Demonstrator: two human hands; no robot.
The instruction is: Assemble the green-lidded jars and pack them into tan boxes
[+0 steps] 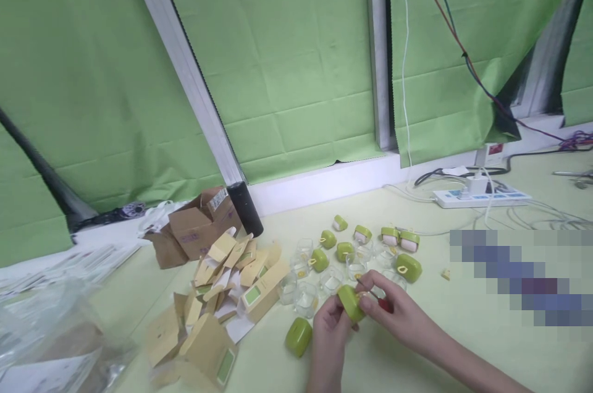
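Note:
My left hand (330,322) is closed around a small green rounded case (351,303), held just above the table. Against the case's right side, the fingers of my right hand (386,303) are pinched together. They hold a small tool with a red handle (384,304) and a thin dark shaft; its exact kind is hard to make out. Another green case (299,336) lies by my left wrist. Beyond my hands stand several clear cups (306,299) and more green cases (408,267), some with a pale yellow loop. A few show a pinkish-white underside.
Opened yellow cartons (208,350) are heaped to the left. Behind them stand a brown cardboard box (199,229) and a black cylinder (245,209). A white power strip (482,196) with cables lies at the back right. Plastic wrap (50,312) covers the lower left.

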